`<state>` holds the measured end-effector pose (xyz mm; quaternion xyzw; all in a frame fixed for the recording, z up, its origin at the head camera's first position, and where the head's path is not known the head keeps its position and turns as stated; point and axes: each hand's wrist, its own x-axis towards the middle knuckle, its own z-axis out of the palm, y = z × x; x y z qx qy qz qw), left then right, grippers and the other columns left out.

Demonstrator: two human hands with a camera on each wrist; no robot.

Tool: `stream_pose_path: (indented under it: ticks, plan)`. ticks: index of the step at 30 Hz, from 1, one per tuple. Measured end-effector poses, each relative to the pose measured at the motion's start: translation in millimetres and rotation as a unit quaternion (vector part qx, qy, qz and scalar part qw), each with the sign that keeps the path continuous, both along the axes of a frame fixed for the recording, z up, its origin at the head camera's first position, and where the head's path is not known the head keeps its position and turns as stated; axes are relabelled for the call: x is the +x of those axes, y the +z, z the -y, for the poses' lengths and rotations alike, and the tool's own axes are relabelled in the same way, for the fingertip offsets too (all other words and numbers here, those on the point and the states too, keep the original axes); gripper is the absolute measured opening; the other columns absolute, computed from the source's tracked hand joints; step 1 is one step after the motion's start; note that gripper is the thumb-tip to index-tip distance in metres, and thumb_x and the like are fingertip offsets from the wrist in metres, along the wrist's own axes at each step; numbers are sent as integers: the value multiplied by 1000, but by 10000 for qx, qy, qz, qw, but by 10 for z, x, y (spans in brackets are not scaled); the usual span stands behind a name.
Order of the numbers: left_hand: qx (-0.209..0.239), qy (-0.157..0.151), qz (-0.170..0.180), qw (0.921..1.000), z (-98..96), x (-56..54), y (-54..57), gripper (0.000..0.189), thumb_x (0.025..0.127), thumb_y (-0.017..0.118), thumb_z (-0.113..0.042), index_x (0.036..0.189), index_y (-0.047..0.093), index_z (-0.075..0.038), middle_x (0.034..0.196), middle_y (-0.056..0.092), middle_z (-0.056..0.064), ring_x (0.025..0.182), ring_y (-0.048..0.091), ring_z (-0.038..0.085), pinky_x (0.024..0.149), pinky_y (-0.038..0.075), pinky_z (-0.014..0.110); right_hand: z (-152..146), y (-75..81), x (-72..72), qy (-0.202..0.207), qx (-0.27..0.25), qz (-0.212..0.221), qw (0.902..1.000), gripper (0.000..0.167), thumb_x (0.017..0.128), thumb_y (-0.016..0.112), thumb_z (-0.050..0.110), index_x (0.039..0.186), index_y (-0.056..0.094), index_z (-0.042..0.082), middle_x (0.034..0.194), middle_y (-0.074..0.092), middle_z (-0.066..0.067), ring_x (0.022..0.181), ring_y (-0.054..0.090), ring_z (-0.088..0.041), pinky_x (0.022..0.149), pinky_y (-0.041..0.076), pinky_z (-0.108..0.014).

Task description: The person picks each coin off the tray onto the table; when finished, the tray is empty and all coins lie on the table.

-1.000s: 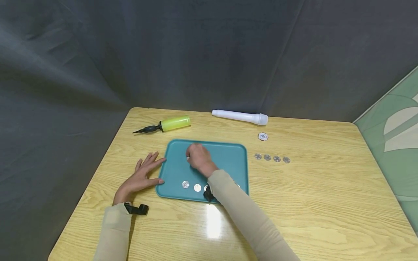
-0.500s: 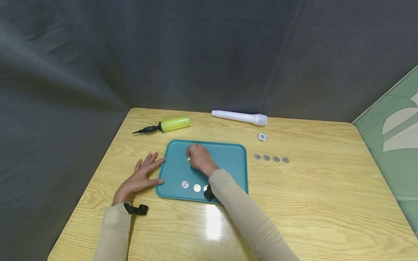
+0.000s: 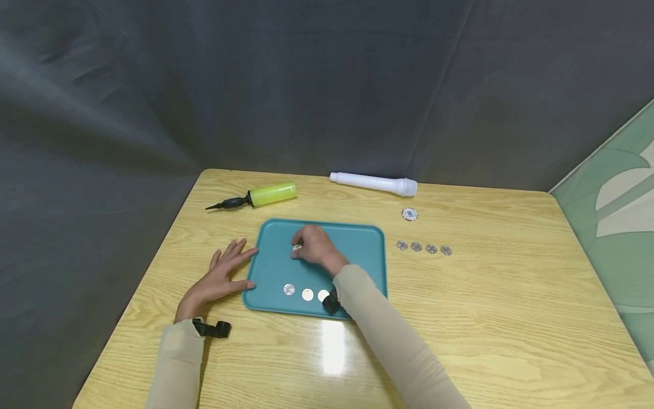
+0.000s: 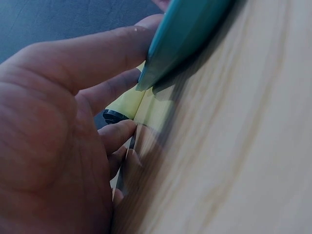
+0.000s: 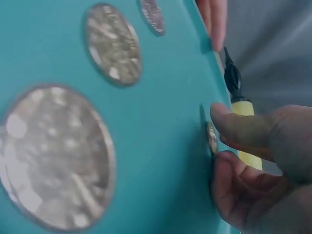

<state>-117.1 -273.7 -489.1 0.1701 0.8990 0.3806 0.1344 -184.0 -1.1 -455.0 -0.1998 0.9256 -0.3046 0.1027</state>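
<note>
My right hand [image 3: 315, 245] is over the upper left part of the teal tray [image 3: 357, 238]. Its thumb and forefinger pinch a silvery coin [image 5: 211, 137] by the edge, low over the tray; whether the coin touches the tray is hard to tell. Along the tray's front lies a row of coins: one at the left [image 3: 289, 289], a second coin [image 3: 307, 295] and a third coin [image 3: 323, 295] partly by the wrist camera. My left hand [image 3: 217, 279] rests at the tray's left side with fingers spread, the forefinger and thumb touching its rim.
Right of the tray, several silvery coins [image 3: 416, 247] lie in a row on the wooden table [image 3: 485, 318]. Behind them are a white poker chip [image 3: 409, 214] and a white toy microphone [image 3: 375, 182]. A yellow hand pump [image 3: 271, 194] lies behind the tray.
My right hand has shifted slightly right, its thumb and forefinger now farther apart in view, showing more of the coin. The left hand stays at the tray's rim.
</note>
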Motion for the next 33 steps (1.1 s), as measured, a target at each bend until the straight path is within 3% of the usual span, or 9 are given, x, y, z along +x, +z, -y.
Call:
stream_pose_path:
  ticks: [7, 12, 33]
  plan:
    - [15, -39, -45, 10000, -2, 5, 10, 81, 86, 78, -33, 156, 39, -19, 170, 9, 18, 158, -6, 42, 120, -13, 66, 39, -47, 24, -281, 103, -370, 9989, 33, 77, 87, 13, 108, 78, 6, 92, 76, -6, 88, 70, -17, 82, 58, -33]
    - [21, -39, -61, 10000, -5, 10, 11, 80, 87, 77, -33, 155, 40, -19, 170, 10, 19, 157, -6, 43, 120, -13, 67, 54, -51, 28, -421, 145, -337, 9984, 32, 76, 87, 12, 106, 78, 7, 87, 74, -5, 83, 67, -17, 79, 58, -34]
    - [129, -45, 27, 9999, 9, 12, 18, 82, 86, 79, -32, 156, 38, -18, 170, 8, 19, 158, -8, 41, 120, -15, 65, 39, -27, 7, -192, 219, -148, 9995, 25, 80, 85, 12, 103, 78, 7, 88, 72, -5, 81, 62, -16, 78, 56, -32]
